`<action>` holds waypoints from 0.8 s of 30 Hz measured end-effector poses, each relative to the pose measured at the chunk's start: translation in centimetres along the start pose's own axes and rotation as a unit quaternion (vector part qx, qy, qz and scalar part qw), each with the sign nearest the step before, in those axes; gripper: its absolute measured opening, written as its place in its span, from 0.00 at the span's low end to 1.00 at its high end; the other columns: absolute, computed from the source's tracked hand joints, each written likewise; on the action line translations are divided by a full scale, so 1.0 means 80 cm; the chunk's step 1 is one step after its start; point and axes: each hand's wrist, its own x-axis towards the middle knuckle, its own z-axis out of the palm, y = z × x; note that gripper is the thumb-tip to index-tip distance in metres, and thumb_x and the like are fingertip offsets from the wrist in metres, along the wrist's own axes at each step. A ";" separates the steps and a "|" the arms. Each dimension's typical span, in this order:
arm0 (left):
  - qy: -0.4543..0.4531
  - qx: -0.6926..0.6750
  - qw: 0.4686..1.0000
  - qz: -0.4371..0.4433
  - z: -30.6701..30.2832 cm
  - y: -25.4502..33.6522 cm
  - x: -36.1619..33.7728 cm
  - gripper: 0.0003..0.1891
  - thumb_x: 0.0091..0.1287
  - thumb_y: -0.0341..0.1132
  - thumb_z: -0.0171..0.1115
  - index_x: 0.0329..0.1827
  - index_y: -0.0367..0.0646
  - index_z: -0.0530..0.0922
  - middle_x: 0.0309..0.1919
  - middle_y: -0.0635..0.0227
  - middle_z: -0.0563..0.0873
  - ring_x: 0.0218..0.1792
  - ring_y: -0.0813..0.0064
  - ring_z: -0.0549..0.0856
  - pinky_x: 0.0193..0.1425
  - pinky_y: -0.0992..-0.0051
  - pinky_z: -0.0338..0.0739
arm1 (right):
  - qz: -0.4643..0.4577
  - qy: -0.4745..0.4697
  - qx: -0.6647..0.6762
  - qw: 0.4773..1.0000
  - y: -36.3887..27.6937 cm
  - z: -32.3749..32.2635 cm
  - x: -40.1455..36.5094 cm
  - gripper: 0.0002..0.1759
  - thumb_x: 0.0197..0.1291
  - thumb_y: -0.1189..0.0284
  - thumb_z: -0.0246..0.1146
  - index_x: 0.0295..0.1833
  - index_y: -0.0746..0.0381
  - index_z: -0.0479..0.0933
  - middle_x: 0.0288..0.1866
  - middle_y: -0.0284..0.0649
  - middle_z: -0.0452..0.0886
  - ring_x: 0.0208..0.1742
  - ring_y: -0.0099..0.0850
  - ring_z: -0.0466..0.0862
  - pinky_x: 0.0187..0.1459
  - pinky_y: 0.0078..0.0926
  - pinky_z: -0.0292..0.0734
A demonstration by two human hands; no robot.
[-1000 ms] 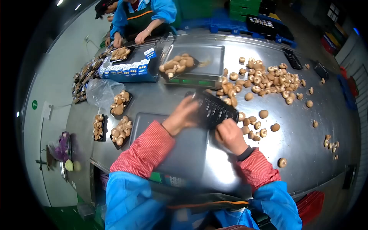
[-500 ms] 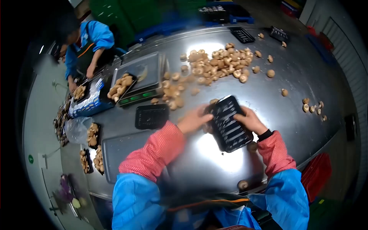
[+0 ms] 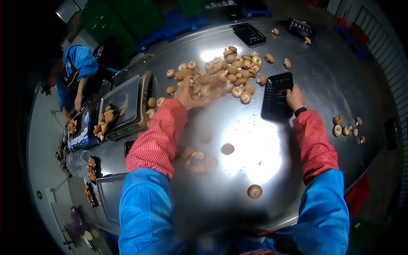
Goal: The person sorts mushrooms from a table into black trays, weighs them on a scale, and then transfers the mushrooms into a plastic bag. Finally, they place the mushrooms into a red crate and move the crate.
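Note:
My right hand (image 3: 295, 98) grips the right edge of a black plastic tray (image 3: 275, 100), tilted above the steel table, with no mushrooms in it. My left hand (image 3: 187, 94) is at the left part of a heap of brown mushrooms (image 3: 236, 70), thumb spread away from the fingers; it is slightly blurred, and some fingertips are hidden among the mushrooms. Below it, several mushrooms (image 3: 197, 157) are smeared by motion. Single mushrooms lie closer to me, one in the middle (image 3: 228, 148) and another near the front edge (image 3: 255, 191).
A scale (image 3: 127, 106) stands at left with a filled mushroom tray (image 3: 105, 121) on it. More filled trays (image 3: 91, 168) lie at far left. Black trays (image 3: 249, 34) are at the back. Loose mushrooms (image 3: 346, 129) lie at right. A co-worker (image 3: 78, 70) bends over another tray.
My left hand has left the black tray and moved up-left to the mushroom heap. My right hand has carried the tray up and to the right, turning it over. Mushrooms near the left forearm are moving.

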 end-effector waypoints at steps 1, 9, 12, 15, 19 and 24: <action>0.003 0.031 0.999 -0.010 0.011 -0.003 0.012 0.71 0.35 0.58 0.83 0.81 0.50 0.46 0.70 0.39 0.63 0.70 0.43 0.68 0.73 0.56 0.65 | -0.035 0.011 0.019 0.999 -0.002 0.006 0.002 0.18 0.64 0.69 0.58 0.56 0.66 0.74 0.49 0.61 0.82 0.54 0.58 0.80 0.55 0.48 0.75; -0.022 0.070 0.993 0.089 0.025 0.035 0.047 0.71 0.30 0.56 0.83 0.81 0.58 0.48 0.68 0.39 0.60 0.68 0.37 0.67 0.71 0.52 0.67 | -0.188 -0.046 0.164 0.967 -0.016 0.067 0.027 0.16 0.64 0.70 0.59 0.52 0.69 0.74 0.44 0.60 0.82 0.48 0.56 0.82 0.51 0.45 0.75; -0.028 0.017 0.990 0.135 0.045 0.040 0.051 0.67 0.35 0.54 0.84 0.80 0.58 0.50 0.68 0.43 0.61 0.67 0.39 0.68 0.71 0.55 0.67 | -0.192 -0.082 0.175 0.962 -0.030 0.091 0.020 0.14 0.64 0.70 0.59 0.52 0.67 0.74 0.43 0.58 0.82 0.47 0.56 0.82 0.49 0.44 0.76; 0.010 -0.017 0.988 0.151 0.062 0.060 0.035 0.65 0.36 0.52 0.85 0.80 0.57 0.52 0.66 0.45 0.65 0.66 0.43 0.70 0.71 0.57 0.67 | -0.179 -0.083 0.212 0.957 -0.042 0.108 0.003 0.13 0.66 0.69 0.58 0.51 0.64 0.75 0.42 0.57 0.83 0.45 0.55 0.82 0.46 0.43 0.76; 0.034 -0.170 0.964 0.203 0.082 0.098 0.011 0.58 0.40 0.44 0.82 0.77 0.49 0.58 0.62 0.47 0.70 0.64 0.49 0.73 0.69 0.60 0.70 | -0.151 -0.074 0.281 0.945 -0.047 0.117 -0.027 0.14 0.69 0.65 0.57 0.50 0.65 0.76 0.40 0.55 0.83 0.43 0.52 0.83 0.46 0.40 0.76; 0.050 -0.343 0.924 0.165 0.122 0.169 -0.031 0.52 0.46 0.39 0.79 0.75 0.42 0.60 0.61 0.45 0.71 0.60 0.50 0.78 0.63 0.65 0.75 | -0.022 -0.158 0.427 0.890 -0.044 0.104 -0.074 0.20 0.74 0.59 0.53 0.53 0.66 0.77 0.43 0.45 0.84 0.43 0.34 0.83 0.48 0.29 0.76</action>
